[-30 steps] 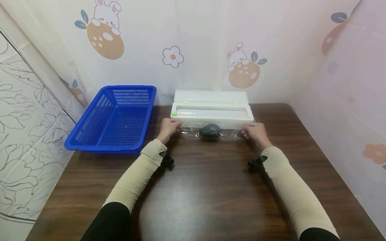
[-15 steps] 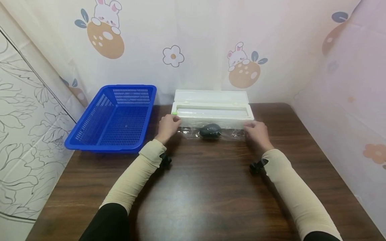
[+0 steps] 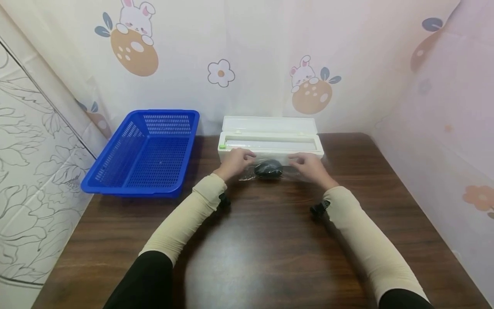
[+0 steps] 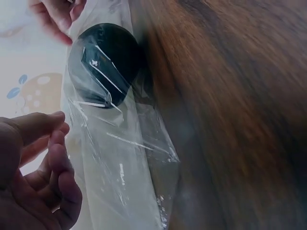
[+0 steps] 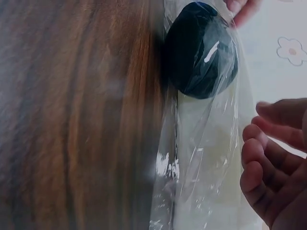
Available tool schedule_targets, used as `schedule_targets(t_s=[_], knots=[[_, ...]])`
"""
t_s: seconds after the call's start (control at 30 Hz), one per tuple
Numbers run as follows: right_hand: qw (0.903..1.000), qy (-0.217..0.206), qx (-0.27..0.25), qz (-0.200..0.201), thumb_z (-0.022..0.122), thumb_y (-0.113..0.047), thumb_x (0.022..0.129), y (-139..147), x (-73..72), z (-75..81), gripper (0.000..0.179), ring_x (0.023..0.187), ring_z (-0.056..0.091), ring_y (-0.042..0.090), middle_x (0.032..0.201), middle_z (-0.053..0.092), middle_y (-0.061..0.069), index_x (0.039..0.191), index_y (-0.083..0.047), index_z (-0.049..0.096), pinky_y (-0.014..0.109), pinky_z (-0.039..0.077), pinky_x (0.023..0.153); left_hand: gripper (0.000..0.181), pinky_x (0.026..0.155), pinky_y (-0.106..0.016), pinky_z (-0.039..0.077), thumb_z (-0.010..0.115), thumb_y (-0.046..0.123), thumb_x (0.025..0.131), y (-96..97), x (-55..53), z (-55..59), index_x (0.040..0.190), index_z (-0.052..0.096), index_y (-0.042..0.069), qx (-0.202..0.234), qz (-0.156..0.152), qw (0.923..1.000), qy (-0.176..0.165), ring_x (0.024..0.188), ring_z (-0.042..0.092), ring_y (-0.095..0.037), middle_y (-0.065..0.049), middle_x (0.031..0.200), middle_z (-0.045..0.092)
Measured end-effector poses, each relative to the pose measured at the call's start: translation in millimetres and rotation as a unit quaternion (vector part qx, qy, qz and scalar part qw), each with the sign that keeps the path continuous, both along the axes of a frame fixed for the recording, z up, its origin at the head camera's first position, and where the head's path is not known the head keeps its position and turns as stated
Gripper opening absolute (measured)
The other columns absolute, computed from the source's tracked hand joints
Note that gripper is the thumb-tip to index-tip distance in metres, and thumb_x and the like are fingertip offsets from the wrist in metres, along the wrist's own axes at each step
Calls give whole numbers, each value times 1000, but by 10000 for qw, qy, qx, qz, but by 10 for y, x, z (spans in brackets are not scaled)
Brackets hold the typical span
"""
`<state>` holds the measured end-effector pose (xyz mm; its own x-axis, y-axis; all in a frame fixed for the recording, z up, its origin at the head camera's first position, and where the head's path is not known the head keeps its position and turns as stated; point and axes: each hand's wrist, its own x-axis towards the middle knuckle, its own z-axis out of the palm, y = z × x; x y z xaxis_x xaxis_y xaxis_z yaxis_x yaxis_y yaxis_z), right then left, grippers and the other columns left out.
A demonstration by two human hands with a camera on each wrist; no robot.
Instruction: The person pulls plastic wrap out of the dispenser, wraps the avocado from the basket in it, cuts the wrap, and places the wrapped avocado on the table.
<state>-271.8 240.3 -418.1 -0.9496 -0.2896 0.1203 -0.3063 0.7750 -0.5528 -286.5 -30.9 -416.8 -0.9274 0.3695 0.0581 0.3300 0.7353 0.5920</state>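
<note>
A dark green, rounded, avocado-like fruit (image 3: 269, 169) lies under clear plastic film (image 4: 120, 158) in front of a long white film box (image 3: 270, 146). The film is creased over the fruit and spreads to both sides of it. At the fruit's left, my left hand (image 3: 236, 162) has thumb and forefinger together at the film's far edge and pinches it. My right hand (image 3: 309, 166) pinches the same edge on the right; its other fingers are loosely curled in the right wrist view. The film between the fingertips is hard to see.
To the left stands a blue perforated basket (image 3: 154, 163) on the dark wooden table (image 3: 251, 249). The box's lid (image 3: 270, 124) is raised, with a green slider (image 3: 222, 146) at its left end. A printed curtain (image 3: 254, 51) hangs close behind.
Both hands have come inward from the film's outer ends toward the fruit. The fruit, box and basket stay in place.
</note>
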Motion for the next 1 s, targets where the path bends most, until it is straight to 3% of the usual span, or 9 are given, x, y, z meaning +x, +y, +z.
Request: schedule_targets(t_s=[0.13, 0.33, 0.53, 0.8, 1.0], knots=[[9991, -195, 202, 326, 61, -16, 95, -61, -35, 6, 34, 63, 60, 19, 88, 72, 15, 128, -8, 63, 33, 49, 58, 29, 75, -29, 56, 64, 24, 95, 66, -10, 43, 121, 69, 14, -340, -143, 9993, -98, 92, 71, -19, -8, 112, 73], [9974, -374, 427, 440, 59, -10, 94, -125, -82, 12, 38, 59, 54, 16, 77, 68, 12, 132, -7, 60, 30, 44, 54, 31, 78, -30, 55, 64, 25, 95, 130, -39, 67, 123, 68, 13, -791, -168, 9967, -89, 90, 70, -16, -7, 117, 71], [9984, -161, 408, 347, 61, -12, 93, -192, -112, -23, 31, 62, 57, 18, 78, 69, 13, 123, -5, 66, 31, 46, 58, 28, 79, -30, 54, 63, 24, 95, 163, -57, 35, 120, 69, 12, -784, -164, 9967, -104, 90, 70, -17, -8, 119, 71], [9991, 239, 327, 120, 66, -17, 91, -263, -126, -71, 22, 76, 66, 27, 85, 73, 16, 107, -3, 73, 43, 54, 73, 20, 90, -35, 53, 65, 26, 94, 231, -76, 5, 106, 74, 12, -815, -52, 9965, 188, 95, 69, -20, -5, 112, 73], [9988, 372, 249, -184, 66, -16, 91, -306, -142, -86, 18, 65, 65, 23, 82, 74, 15, 99, -3, 75, 38, 52, 64, 16, 86, -35, 54, 65, 24, 93, 287, -79, 0, 100, 75, 13, -754, 290, 9956, 483, 92, 69, -21, -3, 102, 75]])
